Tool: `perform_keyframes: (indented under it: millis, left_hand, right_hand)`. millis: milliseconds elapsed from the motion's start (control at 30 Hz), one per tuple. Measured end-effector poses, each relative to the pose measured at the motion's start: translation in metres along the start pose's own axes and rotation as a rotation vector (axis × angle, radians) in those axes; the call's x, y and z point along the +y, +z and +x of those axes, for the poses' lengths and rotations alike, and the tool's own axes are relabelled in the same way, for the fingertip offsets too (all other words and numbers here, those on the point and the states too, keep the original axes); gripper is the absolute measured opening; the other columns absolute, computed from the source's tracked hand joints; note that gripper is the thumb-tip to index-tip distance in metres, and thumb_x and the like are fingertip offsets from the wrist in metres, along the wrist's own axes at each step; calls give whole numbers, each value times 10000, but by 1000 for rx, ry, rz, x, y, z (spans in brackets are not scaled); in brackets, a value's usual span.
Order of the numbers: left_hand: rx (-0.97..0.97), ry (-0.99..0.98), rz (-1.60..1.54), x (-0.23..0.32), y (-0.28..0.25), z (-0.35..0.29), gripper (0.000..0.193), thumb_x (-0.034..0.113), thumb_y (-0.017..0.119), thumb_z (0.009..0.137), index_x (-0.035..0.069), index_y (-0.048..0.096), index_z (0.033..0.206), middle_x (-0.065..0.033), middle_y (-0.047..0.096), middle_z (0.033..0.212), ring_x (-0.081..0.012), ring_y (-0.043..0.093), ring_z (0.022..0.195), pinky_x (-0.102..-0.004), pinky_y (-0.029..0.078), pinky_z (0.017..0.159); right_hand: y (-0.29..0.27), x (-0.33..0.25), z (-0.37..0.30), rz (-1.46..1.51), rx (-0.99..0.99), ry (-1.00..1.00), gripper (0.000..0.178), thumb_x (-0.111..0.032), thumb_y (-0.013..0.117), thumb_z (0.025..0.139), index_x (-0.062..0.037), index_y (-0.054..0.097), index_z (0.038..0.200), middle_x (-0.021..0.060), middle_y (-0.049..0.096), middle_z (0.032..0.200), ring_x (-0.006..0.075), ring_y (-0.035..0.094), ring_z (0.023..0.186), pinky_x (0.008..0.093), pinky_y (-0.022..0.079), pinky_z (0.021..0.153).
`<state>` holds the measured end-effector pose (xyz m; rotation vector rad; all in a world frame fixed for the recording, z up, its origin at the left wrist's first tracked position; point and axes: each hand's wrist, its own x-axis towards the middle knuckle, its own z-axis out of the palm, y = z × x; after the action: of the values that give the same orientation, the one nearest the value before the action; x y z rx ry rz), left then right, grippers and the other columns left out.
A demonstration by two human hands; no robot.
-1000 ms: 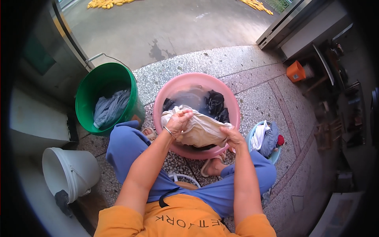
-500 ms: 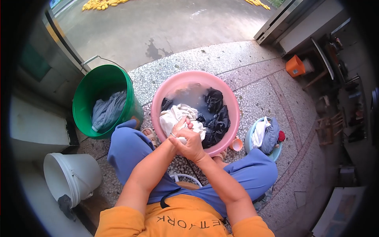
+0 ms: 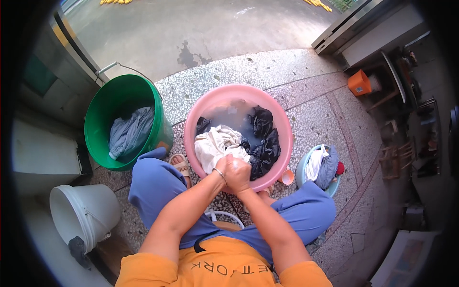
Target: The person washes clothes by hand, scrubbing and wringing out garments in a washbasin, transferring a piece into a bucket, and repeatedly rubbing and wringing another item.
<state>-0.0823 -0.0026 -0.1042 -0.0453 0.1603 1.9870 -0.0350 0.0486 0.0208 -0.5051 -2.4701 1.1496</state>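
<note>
Inside the pink basin (image 3: 285,112), a wet cream-white cloth (image 3: 217,143) lies bunched at the near left, in cloudy water. My left hand (image 3: 225,163), with a thin bracelet at the wrist, presses against my right hand (image 3: 238,176) over the basin's near rim. Both are closed around the near end of the white cloth; most of that end is hidden between them. The fingers overlap and are slightly smeared. Dark wet clothes (image 3: 265,146) fill the basin's right side, just beyond my right hand.
At the left stand a green bucket (image 3: 93,143) holding a grey garment (image 3: 131,131) and a white bucket (image 3: 107,208) with a dark cloth on its rim. A small orange cup (image 3: 287,177) and a light-blue basin (image 3: 300,173) of clothes are right of the pink basin.
My hands have come closer together and slid nearer to the basin's near rim. More of the white cloth shows beyond them. The view has shifted slightly.
</note>
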Motion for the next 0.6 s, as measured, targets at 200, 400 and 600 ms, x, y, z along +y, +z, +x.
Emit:
perform_keyframes:
  millis: [200, 400, 600]
  left_hand:
    - [-87, 119, 1804, -5, 90, -14, 327, 300, 443, 850, 38, 577, 707, -101, 573, 619, -211, 567, 569, -370, 442, 513]
    - [-185, -591, 2397, -5, 97, -30, 256, 232, 436, 818, 24, 583, 839, -190, 621, 773, -351, 604, 699, -407, 475, 685]
    - [543, -776, 2269, 29, 113, -34, 562, 294, 619, 712, 5, 458, 1167, -202, 551, 1129, -315, 552, 1028, -359, 436, 874]
  right_hand:
    - [-46, 106, 11, -444, -231, 607, 416, -369, 585, 725, -18, 575, 947, 264, 593, 922, 391, 579, 883, 453, 453, 773]
    - [-50, 126, -11, -624, -972, 740, 543, -322, 648, 623, 46, 593, 1017, 258, 552, 1083, 363, 542, 1025, 371, 434, 875]
    - [-76, 92, 15, -657, -562, 497, 253, -239, 520, 770, -67, 669, 882, 199, 609, 963, 327, 592, 922, 396, 464, 803]
